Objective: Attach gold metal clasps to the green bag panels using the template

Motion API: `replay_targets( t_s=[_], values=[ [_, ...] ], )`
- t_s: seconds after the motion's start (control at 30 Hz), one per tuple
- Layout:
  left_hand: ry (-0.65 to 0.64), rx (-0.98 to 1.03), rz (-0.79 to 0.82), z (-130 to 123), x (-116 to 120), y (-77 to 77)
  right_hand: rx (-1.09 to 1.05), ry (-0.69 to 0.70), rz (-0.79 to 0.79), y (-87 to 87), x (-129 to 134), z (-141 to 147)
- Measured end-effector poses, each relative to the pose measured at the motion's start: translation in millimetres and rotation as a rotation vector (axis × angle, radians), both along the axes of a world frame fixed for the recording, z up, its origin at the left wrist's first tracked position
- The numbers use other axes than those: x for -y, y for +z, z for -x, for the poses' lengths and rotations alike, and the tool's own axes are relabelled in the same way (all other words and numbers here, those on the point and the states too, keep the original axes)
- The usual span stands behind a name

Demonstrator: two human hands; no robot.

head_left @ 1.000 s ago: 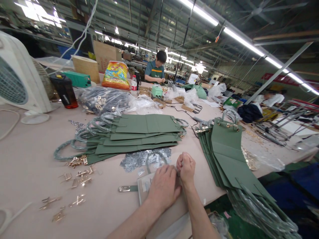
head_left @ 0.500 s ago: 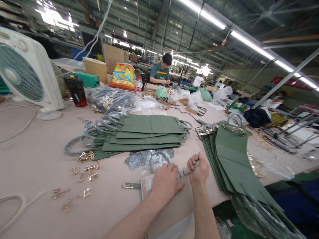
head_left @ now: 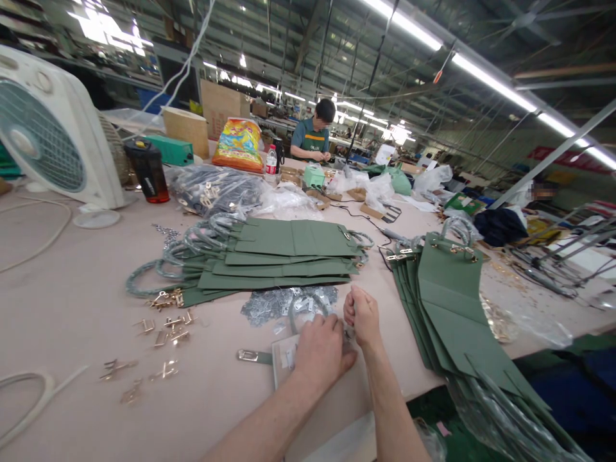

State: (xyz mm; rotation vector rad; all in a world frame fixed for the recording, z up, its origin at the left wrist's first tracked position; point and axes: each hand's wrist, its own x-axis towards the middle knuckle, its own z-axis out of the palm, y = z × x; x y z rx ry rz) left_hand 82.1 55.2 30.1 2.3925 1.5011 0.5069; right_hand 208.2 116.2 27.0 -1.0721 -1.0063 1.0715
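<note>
My left hand (head_left: 320,350) presses on a pale-backed bag panel (head_left: 353,394), its fingers bent over the far edge and the thumb apart. A green strap with a metal clasp (head_left: 248,355) sticks out at the panel's left, and a plastic-wrapped handle (head_left: 292,314) loops from its far side. Just right of the left fingertips, my right hand (head_left: 362,314) is closed in a raised fist around a hand tool, which the fingers now mostly hide. Small flat metal plates (head_left: 267,307) lie heaped beyond the panel. Several gold clasps (head_left: 176,333) are scattered to the left.
Green bag panels (head_left: 274,273) are stacked beyond my hands; more green panels (head_left: 447,289) hang over the table edge on the right. A fan (head_left: 52,128), a dark bottle (head_left: 148,173) and plastic-wrapped parts (head_left: 212,189) stand behind. A co-worker (head_left: 312,138) sits across the table.
My right fist has moved left and slightly up, turning more upright, so the tool's pale handle is hidden. My left hand stays on the panel.
</note>
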Motion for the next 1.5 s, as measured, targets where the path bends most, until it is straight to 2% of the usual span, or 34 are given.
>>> replay_targets(
  t_s=[0.1,0.17,0.27,0.33,0.4,0.47,0.57,0.63,0.7,0.8,0.87,0.93,1.0,1.07,1.3,1.4,1.5],
  values=[
    [-0.007,0.004,-0.002,1.3,0.6,1.1,0.042,-0.109,-0.108,-4.3,10.6,0.5],
    [-0.009,0.013,-0.013,2.0,1.2,1.0,-0.007,-0.149,-0.149,-1.0,17.7,-2.9],
    [-0.002,0.024,-0.034,1.9,2.1,-1.3,-0.136,-0.139,-0.204,15.6,27.2,-11.3],
    [-0.001,0.026,-0.035,1.5,2.4,-3.0,-0.204,-0.133,-0.293,27.9,31.6,-15.1],
    [-0.004,0.031,-0.030,1.4,2.5,-3.8,-0.239,-0.135,-0.399,32.7,33.3,-15.0],
    [-0.009,0.034,-0.025,1.4,2.4,-3.1,-0.215,-0.131,-0.436,26.4,32.5,-11.1],
    [-0.006,0.025,-0.017,1.6,2.5,-0.6,-0.110,-0.087,-0.307,6.9,30.3,-4.8],
    [0.001,0.022,-0.017,1.7,2.9,1.1,-0.066,-0.068,-0.239,1.0,31.0,-4.4],
    [0.004,0.024,-0.023,1.9,3.5,2.2,-0.066,-0.061,-0.266,6.8,34.5,-6.7],
    [-0.003,0.026,-0.023,2.5,4.1,2.8,-0.112,-0.102,-0.427,26.1,40.5,-8.8],
    [-0.008,0.030,-0.025,2.7,4.0,2.4,-0.127,-0.139,-0.497,31.5,40.8,-6.5],
    [-0.014,0.034,-0.021,2.7,3.8,1.5,-0.077,-0.120,-0.422,25.3,37.3,-2.7],
    [-0.020,0.035,-0.011,2.7,3.6,0.2,-0.019,-0.078,-0.276,12.0,33.1,-1.2],
    [-0.017,0.033,-0.002,2.8,3.7,-1.5,-0.023,-0.079,-0.197,-0.4,32.1,-4.7],
    [0.002,0.072,-0.017,0.4,4.4,-6.0,-0.332,-0.297,-0.299,-15.3,60.0,-29.4],
    [-0.009,0.083,0.023,1.5,3.8,-3.2,-0.339,-0.332,-0.295,-21.3,66.6,-28.1],
    [-0.070,0.094,0.082,14.2,4.1,4.1,-0.311,-0.335,-0.284,-24.6,66.0,-23.8]
  ],
)
